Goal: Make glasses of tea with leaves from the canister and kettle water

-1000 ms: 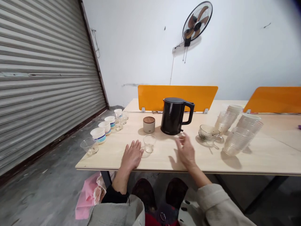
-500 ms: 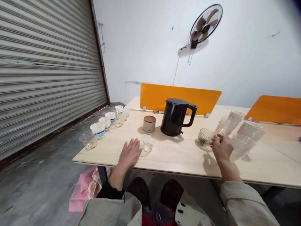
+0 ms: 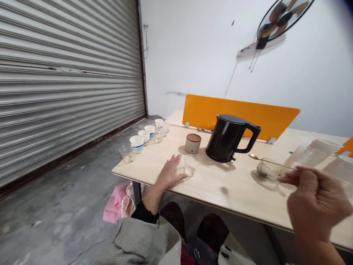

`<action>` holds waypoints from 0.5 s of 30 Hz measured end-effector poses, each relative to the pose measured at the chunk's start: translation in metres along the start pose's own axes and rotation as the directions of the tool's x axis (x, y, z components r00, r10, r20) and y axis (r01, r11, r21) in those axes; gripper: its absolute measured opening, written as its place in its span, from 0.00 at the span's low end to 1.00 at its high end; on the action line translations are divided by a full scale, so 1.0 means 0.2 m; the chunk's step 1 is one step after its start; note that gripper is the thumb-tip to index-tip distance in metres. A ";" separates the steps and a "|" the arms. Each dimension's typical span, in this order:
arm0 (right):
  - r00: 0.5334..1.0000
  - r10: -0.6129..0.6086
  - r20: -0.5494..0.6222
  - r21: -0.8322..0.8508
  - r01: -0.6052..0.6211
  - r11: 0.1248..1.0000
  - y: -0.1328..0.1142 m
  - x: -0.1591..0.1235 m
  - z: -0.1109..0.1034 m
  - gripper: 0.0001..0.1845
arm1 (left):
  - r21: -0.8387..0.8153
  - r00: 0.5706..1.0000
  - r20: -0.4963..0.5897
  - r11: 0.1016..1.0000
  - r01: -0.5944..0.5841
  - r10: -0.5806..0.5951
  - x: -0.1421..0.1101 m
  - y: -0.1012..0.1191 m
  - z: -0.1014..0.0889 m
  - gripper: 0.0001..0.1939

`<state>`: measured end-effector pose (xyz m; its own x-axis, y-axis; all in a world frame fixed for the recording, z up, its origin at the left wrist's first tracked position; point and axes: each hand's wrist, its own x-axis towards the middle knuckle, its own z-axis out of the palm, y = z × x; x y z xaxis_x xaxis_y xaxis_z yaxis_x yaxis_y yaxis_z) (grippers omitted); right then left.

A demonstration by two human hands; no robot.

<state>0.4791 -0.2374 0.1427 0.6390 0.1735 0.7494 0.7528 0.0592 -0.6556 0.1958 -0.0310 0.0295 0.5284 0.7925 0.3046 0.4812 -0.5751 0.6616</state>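
Meanwhile, the left hand (image 3: 169,173) lies open on the desk (image 3: 217,191) beside a glass cup (image 3: 192,165); the right hand (image 3: 317,202), raised, is half-open and empty.

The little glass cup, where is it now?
In the head view, the little glass cup stands on the table, right by the left hand, with the black kettle behind it to the right.

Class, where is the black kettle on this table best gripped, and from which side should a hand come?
Probably by the loop handle of the black kettle, which juts out to the kettle's right and back. Come from the right, fingers through the loop: the right hand is already on that side, and the open loop stands clear of the kettle's smooth body.
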 end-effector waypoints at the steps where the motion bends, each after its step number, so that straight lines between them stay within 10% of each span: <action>1: 0.998 -0.021 0.065 0.087 0.015 0.996 -0.06 -0.02 0.05 0.17 | -0.109 1.000 -0.030 0.994 -0.012 0.008 0.01 0.01 0.00 0.50; 8: 0.774 -0.249 0.582 0.370 0.021 0.929 -0.22 -0.18 0.55 0.13 | -0.617 0.997 -0.050 0.787 0.010 -0.052 0.11 0.06 0.13 0.57; 12: 0.602 -0.331 0.727 0.312 0.140 0.940 -0.22 -0.27 0.71 0.14 | -0.650 0.996 -0.037 0.759 0.035 -0.078 0.12 0.06 0.16 0.50; 15: 0.575 -0.317 0.755 0.299 0.129 0.946 -0.22 -0.31 0.76 0.16 | -0.593 0.996 -0.068 0.805 0.012 -0.065 0.11 0.06 0.14 0.48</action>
<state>0.3825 -0.1009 0.1113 0.0093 0.8227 0.5684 0.7473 0.3720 -0.5506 0.2338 -0.0269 0.0248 0.4470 0.8401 0.3073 -0.0213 -0.3334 0.9425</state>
